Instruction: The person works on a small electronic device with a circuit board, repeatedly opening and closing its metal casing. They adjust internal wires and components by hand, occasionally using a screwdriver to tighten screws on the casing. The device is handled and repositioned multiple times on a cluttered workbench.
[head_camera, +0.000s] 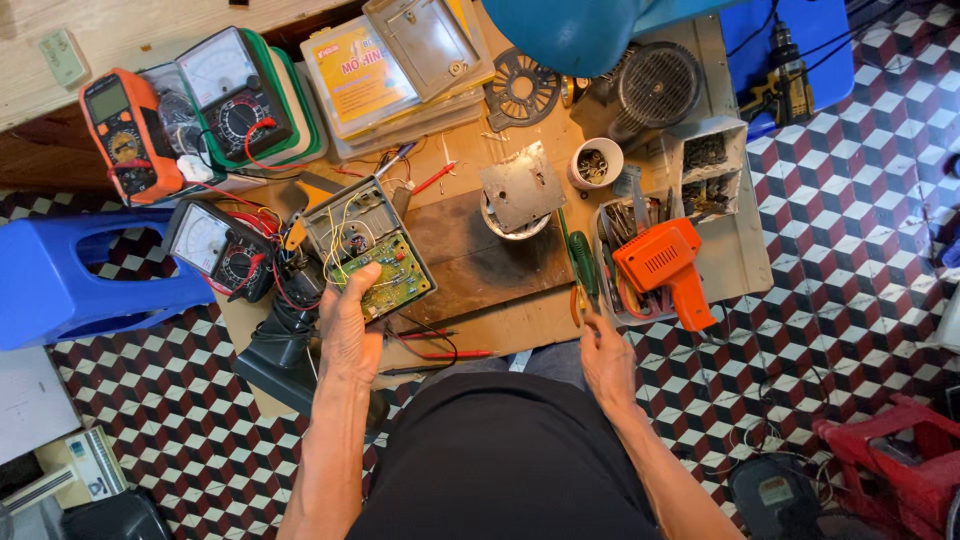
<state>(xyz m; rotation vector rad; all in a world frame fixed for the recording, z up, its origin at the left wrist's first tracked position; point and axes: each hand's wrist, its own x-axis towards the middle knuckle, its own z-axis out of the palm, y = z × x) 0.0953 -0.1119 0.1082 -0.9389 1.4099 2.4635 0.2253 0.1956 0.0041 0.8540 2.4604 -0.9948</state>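
Here, the left hand (348, 325) wraps its fingers around a green circuit board (385, 272) with loose wires, just below the grey open box (350, 222). The right hand (605, 355) pinches the green screwdriver (583, 262), well to the right of the board, beside the orange soldering gun (665, 268) on the wooden table (520, 320)

A floor (860, 200) of red, black and white cube-patterned tiles spreads under a low wooden workboard (500, 320), with a blue plastic stool (60, 280) at one side, a red plastic stool (890, 460) at the other, in even daylight.
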